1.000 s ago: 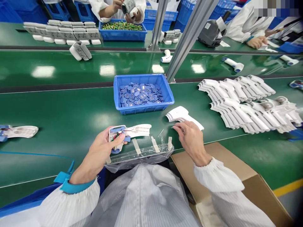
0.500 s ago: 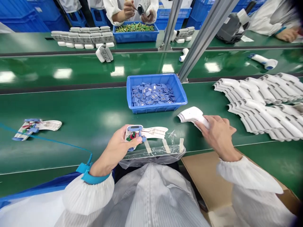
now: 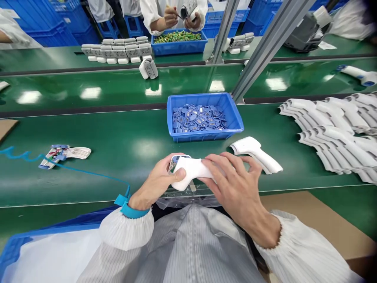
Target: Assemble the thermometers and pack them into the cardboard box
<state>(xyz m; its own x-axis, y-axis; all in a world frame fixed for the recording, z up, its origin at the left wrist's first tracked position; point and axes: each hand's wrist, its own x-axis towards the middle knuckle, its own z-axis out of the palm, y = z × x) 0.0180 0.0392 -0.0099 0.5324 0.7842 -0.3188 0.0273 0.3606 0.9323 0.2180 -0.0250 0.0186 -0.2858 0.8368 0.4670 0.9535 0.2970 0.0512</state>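
In front of my body, my left hand [image 3: 160,179] grips a half-built device [image 3: 174,162] whose inner parts show at its upper left edge. A white shell [image 3: 191,171] lies over the device, with my left thumb pressed on its wide end. My right hand [image 3: 232,184] is wrapped round the narrow end of that shell. Behind the right hand another white shell [image 3: 249,146] rests on the green bench. Further left on the bench is an open device [image 3: 59,155] with blue parts and wires inside.
A blue bin [image 3: 205,135] of small blue parts stands ahead. Rows of white shells [image 3: 332,145] lie at the right. A metal post [image 3: 265,53] rises behind the bin. A blue cord [image 3: 97,177] runs to my left wrist. Across the line a person [image 3: 173,15] works with their hands.
My right hand has moved left with a white shell and brought it onto the device in my left hand. Another shell now shows where the right hand was. The view has shifted left.
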